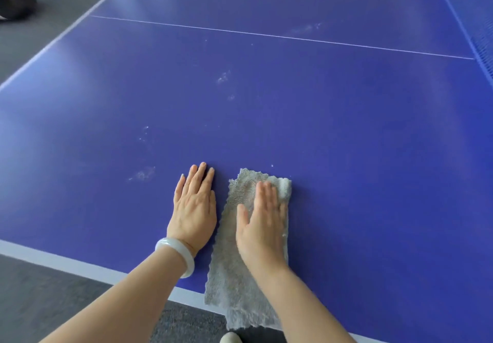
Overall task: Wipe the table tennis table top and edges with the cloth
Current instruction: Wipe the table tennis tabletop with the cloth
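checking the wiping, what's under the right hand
Under the flat right hand lies the grey cloth, spread on the blue table top, its near end hanging past the white edge. Any marks beneath the cloth are covered.

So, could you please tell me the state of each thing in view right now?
Blue table tennis table top: dusty, with whitish smudges beyond the hands.
Grey fluffy cloth: spread flat, near end overhanging the table's near edge.
Left hand: open, flat on the bare table beside the cloth.
Right hand: open, pressing flat on the cloth.
White bangle: worn just behind the left hand.
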`<action>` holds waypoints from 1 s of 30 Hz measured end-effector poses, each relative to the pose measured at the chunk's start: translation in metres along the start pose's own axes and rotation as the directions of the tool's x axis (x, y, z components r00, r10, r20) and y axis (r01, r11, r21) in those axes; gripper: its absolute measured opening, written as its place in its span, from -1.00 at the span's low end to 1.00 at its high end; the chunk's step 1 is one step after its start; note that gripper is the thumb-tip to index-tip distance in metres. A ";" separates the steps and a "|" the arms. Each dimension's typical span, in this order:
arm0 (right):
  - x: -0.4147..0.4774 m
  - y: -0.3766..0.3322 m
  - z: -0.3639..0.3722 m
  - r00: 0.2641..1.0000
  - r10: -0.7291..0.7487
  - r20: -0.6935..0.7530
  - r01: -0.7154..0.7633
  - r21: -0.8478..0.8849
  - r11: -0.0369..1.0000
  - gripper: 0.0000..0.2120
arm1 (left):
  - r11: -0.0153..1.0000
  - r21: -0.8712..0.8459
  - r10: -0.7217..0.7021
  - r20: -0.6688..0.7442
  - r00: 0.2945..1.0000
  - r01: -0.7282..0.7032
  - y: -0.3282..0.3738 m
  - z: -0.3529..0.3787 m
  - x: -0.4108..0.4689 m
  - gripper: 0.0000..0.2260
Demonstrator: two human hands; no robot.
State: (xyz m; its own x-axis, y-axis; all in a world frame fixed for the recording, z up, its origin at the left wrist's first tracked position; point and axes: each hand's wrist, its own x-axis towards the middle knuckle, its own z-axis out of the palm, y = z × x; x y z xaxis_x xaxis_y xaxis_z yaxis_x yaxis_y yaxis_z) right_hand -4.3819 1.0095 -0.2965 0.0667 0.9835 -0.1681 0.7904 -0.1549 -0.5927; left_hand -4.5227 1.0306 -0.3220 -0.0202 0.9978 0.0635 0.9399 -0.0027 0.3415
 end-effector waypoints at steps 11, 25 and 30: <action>0.124 0.158 -0.121 0.905 0.289 -0.312 -0.375 -0.265 0.889 -0.46 | 0.987 0.009 0.161 0.037 0.986 -0.161 0.106 0.030 -0.050 -0.49; 0.132 0.171 -0.117 0.889 0.274 -0.366 -0.371 -0.229 0.900 -0.46 | 0.855 0.033 0.492 0.264 0.829 -0.518 0.167 0.065 0.079 -0.48; 0.132 0.173 -0.114 0.894 0.257 -0.367 -0.374 -0.298 0.878 -0.42 | 0.987 0.149 0.045 0.121 0.992 -0.063 0.065 0.035 0.124 -0.48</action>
State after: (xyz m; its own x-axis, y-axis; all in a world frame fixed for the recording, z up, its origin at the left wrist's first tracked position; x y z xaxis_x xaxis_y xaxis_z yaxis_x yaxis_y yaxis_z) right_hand -4.1672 1.1227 -0.3317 0.4861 0.8738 -0.0129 0.8504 -0.4765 -0.2231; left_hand -4.4518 1.1561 -0.3246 0.0636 0.9973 -0.0356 0.9795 -0.0556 0.1935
